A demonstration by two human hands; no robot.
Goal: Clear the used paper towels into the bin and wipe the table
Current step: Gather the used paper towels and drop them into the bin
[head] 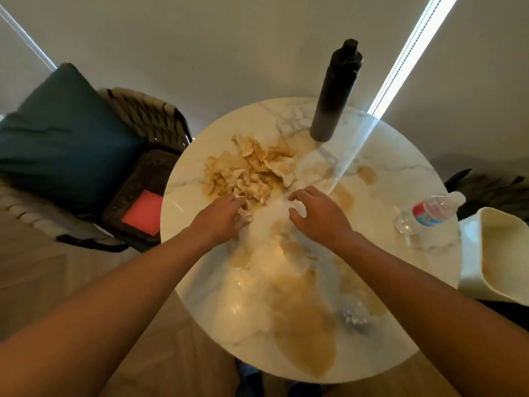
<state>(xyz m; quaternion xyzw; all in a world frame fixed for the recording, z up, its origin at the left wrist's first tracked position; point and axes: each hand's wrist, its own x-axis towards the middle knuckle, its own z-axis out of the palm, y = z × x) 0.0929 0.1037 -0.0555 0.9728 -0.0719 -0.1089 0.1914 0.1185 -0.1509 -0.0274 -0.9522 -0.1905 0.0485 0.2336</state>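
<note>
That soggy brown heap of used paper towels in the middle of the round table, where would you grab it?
Probably from the near edge, scooping inward from both sides. The crumpled, stained paper towel heap lies loose and spread out, so one pinch would likely lift only a shred. The left hand already grips a wad at its near edge; the right hand hovers with fingers spread, ready to close in.

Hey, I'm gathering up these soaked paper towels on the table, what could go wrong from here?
The paper towels look soaked; lifting them with your left hand may drip on the way to the bin. The plastic bottle lies near the table edge, so wiping could roll it off. The tall dark bottle stands beside a brown spill and could tip.
</note>
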